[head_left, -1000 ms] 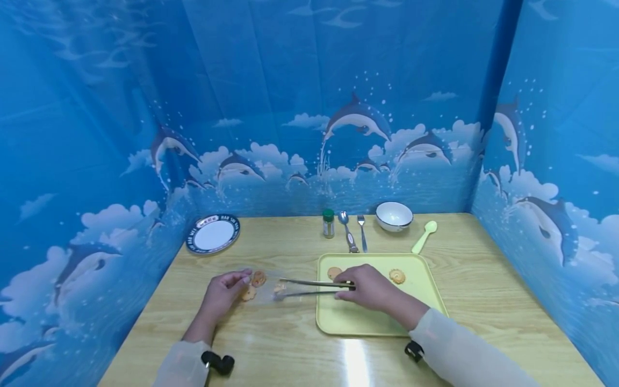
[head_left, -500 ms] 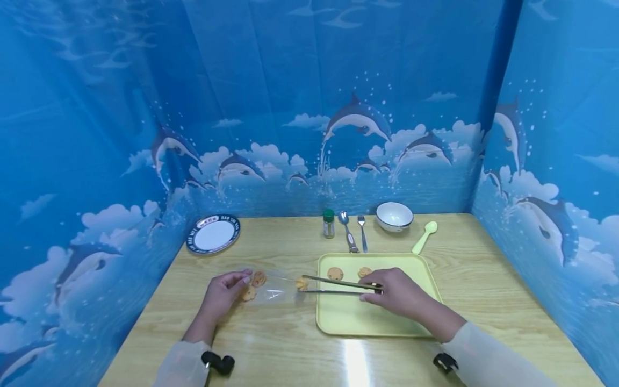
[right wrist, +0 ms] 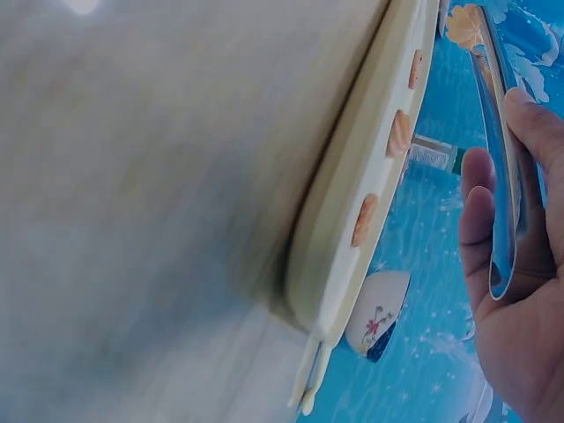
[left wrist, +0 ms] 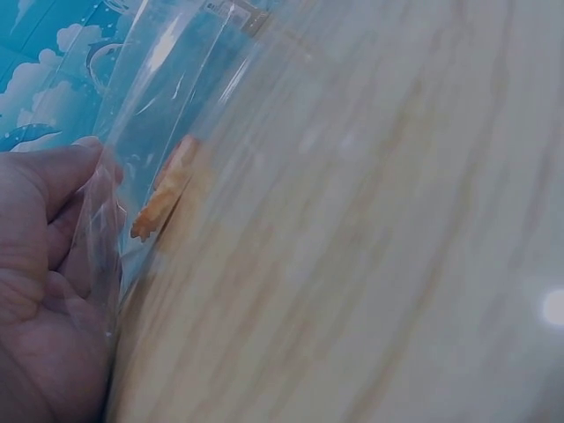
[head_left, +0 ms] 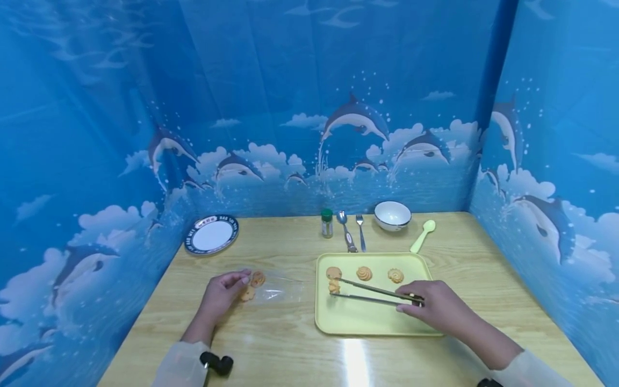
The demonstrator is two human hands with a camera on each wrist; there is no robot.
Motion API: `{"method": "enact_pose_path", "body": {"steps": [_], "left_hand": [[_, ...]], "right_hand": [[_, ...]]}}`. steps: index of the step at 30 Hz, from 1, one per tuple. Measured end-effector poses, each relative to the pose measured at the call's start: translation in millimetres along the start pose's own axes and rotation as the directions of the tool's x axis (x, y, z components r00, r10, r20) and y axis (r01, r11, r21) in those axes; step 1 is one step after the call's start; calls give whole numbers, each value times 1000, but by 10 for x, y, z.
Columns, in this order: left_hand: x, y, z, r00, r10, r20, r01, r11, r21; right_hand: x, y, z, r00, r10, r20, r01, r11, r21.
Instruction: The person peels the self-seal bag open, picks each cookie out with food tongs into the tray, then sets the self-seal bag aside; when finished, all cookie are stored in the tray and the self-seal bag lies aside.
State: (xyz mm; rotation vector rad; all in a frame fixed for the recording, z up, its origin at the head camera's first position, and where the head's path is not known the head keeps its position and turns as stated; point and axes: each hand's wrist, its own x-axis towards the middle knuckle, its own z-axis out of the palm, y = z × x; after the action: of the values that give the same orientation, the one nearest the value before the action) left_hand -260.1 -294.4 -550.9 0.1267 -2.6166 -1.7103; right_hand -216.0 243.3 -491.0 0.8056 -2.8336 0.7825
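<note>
My left hand [head_left: 223, 295] pinches the edge of a clear plastic bag [head_left: 285, 289] on the left of the table. Inside it, near the fingers, lie a round brown cookie [head_left: 258, 278] and a paler scalloped one [head_left: 248, 293]. A pair of metal tongs [head_left: 374, 289] is gripped in my right hand [head_left: 432, 306]. Their tips clasp a flower-shaped cookie [right wrist: 463, 26], raised off the yellow tray [head_left: 377, 323] near its left side. Along the tray's back lie a round flat cookie [head_left: 333, 272], a swirled cookie [head_left: 364, 273] and a ring-like cookie [head_left: 395, 276].
Behind the tray stand a green-capped jar [head_left: 326, 223], a metal spoon [head_left: 346, 231], a fork [head_left: 361, 233] and a white bowl [head_left: 393, 216]. A pale green spoon [head_left: 423, 236] lies right of them. At the back left is a dark-rimmed plate [head_left: 211, 235]. Dolphin-printed curtains enclose the table.
My right hand has moved right, drawing the tongs and the flower-shaped cookie out of the bag to over the tray. My left hand has stayed on the bag.
</note>
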Motion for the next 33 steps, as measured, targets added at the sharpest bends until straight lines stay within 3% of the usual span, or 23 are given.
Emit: {"method": "enact_pose_path", "body": {"steps": [9,33], "left_hand": [[-10,2,1,1000,0,-3,0,1000,0],[-7,10,-3,1000,-12,-2,12,1000,-2]], "right_hand": [[-140,59,24,999,-23,-29,24,999,27],[-190,52,52,1000,-2,-17,2,1000,23]]}}
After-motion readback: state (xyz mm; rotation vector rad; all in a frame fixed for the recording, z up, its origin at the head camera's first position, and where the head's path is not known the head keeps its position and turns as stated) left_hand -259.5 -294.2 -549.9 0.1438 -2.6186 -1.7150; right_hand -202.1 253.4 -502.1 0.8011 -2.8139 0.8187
